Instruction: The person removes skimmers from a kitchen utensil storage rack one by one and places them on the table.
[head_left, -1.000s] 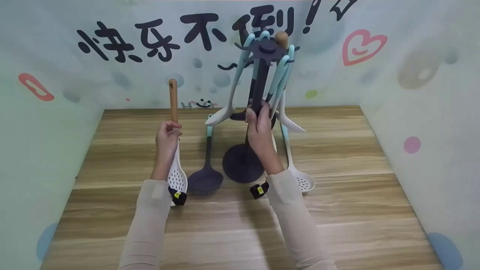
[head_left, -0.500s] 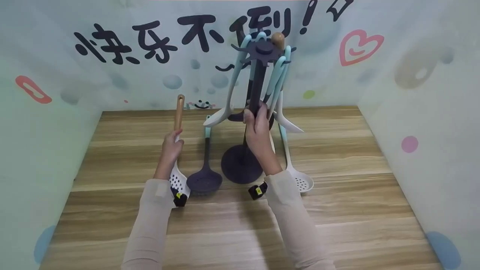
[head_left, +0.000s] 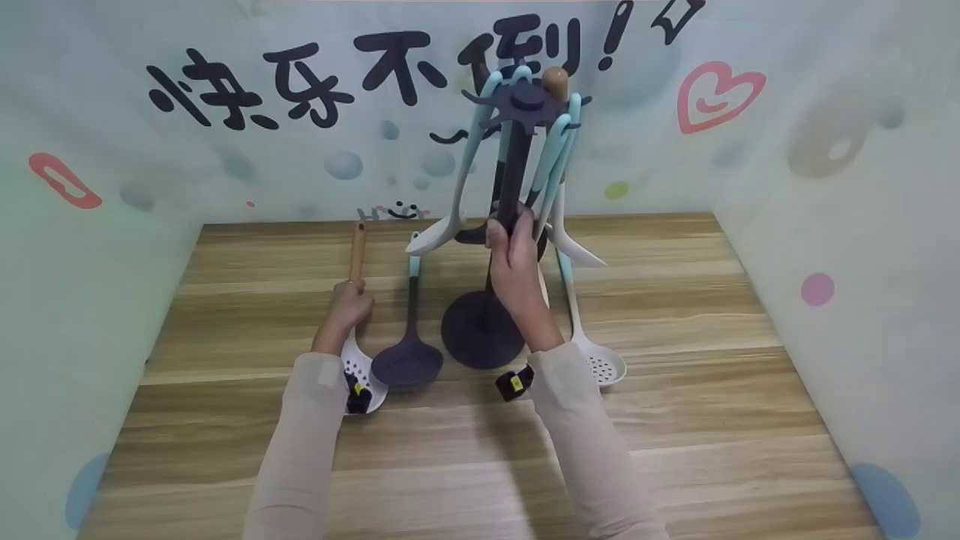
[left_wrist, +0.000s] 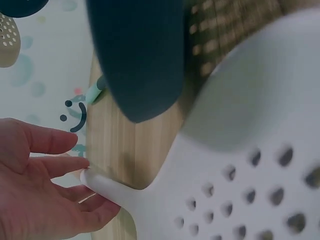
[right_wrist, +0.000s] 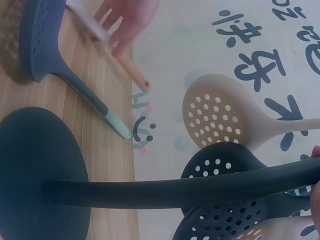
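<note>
A white slotted turner with a wooden handle (head_left: pixel 358 251) lies low over the tabletop at the left. My left hand (head_left: pixel 351 304) holds it loosely where wood meets white neck; in the left wrist view the thumb is off the neck and the other fingers touch it. My right hand (head_left: pixel 517 270) grips the dark pole of a utensil stand (head_left: pixel 480 330), whose round base rests on the table. Ladles and perforated spoons with mint handles, and one wooden-handled utensil, hang from its hooked top (head_left: pixel 529 105).
A dark skimmer (head_left: pixel 409 364) with a mint handle end lies between the turner and the stand base. A white skimmer (head_left: pixel 600 364) lies right of the stand. Printed wall panels enclose the wooden table (head_left: pixel 712 435) at the back and sides.
My left hand has moved down with the slotted turner, whose handle has dropped toward the table and whose perforated head has turned flatter. The right hand stays on the pole.
</note>
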